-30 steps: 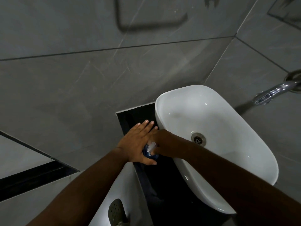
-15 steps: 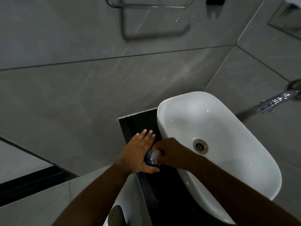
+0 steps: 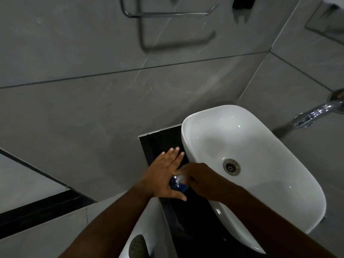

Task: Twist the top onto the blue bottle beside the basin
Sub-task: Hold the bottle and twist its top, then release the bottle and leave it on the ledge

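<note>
A blue bottle (image 3: 177,186) stands on the black counter (image 3: 163,138) just left of the white basin (image 3: 260,146). My left hand (image 3: 162,174) wraps the bottle's side, thumb across the front and fingers stretched past it. A white top (image 3: 182,178) sits at the bottle's mouth, mostly covered by my right hand (image 3: 199,178), whose fingers are closed on it from the right. Only a small patch of bottle and top shows between the two hands.
The basin has a metal drain (image 3: 231,167). A chrome tap (image 3: 316,113) sticks out of the wall at the right. A chrome towel bar (image 3: 167,14) hangs high on the grey tiles. A white fixture with a perforated grey insert (image 3: 136,246) lies below the counter's left edge.
Both hands stay on the bottle and top. My right hand has turned slightly on the top. The camera tilted up, so more of the wall and towel bar shows.
</note>
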Tool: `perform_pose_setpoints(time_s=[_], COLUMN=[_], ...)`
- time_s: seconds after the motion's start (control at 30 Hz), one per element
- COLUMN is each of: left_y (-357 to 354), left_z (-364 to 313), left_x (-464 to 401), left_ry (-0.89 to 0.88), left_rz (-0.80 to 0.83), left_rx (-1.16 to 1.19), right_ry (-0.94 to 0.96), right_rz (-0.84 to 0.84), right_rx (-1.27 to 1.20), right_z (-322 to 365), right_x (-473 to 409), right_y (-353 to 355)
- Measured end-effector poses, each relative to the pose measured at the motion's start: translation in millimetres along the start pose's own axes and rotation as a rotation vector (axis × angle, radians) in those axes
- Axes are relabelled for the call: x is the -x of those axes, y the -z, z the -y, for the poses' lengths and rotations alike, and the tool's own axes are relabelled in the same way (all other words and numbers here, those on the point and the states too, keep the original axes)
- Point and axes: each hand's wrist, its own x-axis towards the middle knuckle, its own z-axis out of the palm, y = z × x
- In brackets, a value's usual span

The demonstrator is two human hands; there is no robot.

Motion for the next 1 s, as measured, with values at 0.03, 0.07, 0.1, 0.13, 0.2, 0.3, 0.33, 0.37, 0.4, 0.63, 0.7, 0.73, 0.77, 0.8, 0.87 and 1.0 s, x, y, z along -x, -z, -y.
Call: perform_pose_setpoints(time_s=[0.03,0.07,0.1,0.13,0.2,0.3,0.33,0.37,0.4,0.63,0.7,0.73,0.77,0.8,0.87,1.0], left_y=[2.6,4.1,4.6,4.3,1.8,-0.4,0.2,1.1,1.8,-0.1,0.7,1.0,1.0,0.9,1.2,-0.8], left_z=[-0.8,-0.4,0.8,1.8,1.9,-0.6,-1.6,-2.3,-2.6,-1.9,-1.6,-1.3,-0.8,-0.5,-0.7,-5.8], left_x=[-4.4,-7.0,-8.1,-7.4,-4.7,-5.1,-6.5,-7.8,-8.4,-7.0,-7.4,-7.3,-7.0,-6.7,-5.9,5.1], left_ry=[-0.030,-0.053,-0.065,-0.065,-0.053,-0.026,-0.022,-0.022,-0.023,-0.016,-0.017,-0.016,-0.017,-0.018,-0.021,0.017], left_rz=[0.014,0.023,0.024,0.021,0.000,-0.020,-0.019,-0.013,-0.005,-0.014,-0.011,-0.008,-0.007,-0.009,-0.024,-0.118], left_rx=[-0.014,-0.021,-0.021,-0.015,0.011,0.038,0.037,0.033,0.031,0.043,0.046,0.046,0.047,0.050,0.062,0.109], right_ry=[0.001,-0.003,-0.012,-0.033,-0.100,-0.178,-0.182,-0.180,-0.182,-0.115,-0.080,-0.068,-0.061,-0.056,-0.058,-0.124], right_rz=[0.003,0.014,0.027,0.041,0.081,0.099,0.092,0.083,0.072,-0.115,-0.126,-0.126,-0.122,-0.117,-0.098,-0.135], right_rx=[-0.009,-0.013,-0.007,-0.001,0.010,0.029,0.028,0.017,-0.001,-0.087,-0.089,-0.090,-0.097,-0.107,-0.127,-0.146], right_z=[1.1,2.1,1.8,2.2,1.9,-3.7,-4.8,-4.4,-4.5,-1.8,-1.5,-0.5,-0.2,-0.8,-1.2,-6.0], right_x=[-0.7,-2.2,-3.5,-6.4,-9.6,-13.7,-13.9,-13.8,-12.8,-3.8,-3.8,-4.2,-4.7,-4.8,-3.2,8.4], right_y=[-0.8,-1.7,-2.4,-3.8,-5.4,-10.6,-11.6,-12.7,-13.8,-12.1,-12.5,-12.3,-11.8,-11.6,-12.0,-34.6])
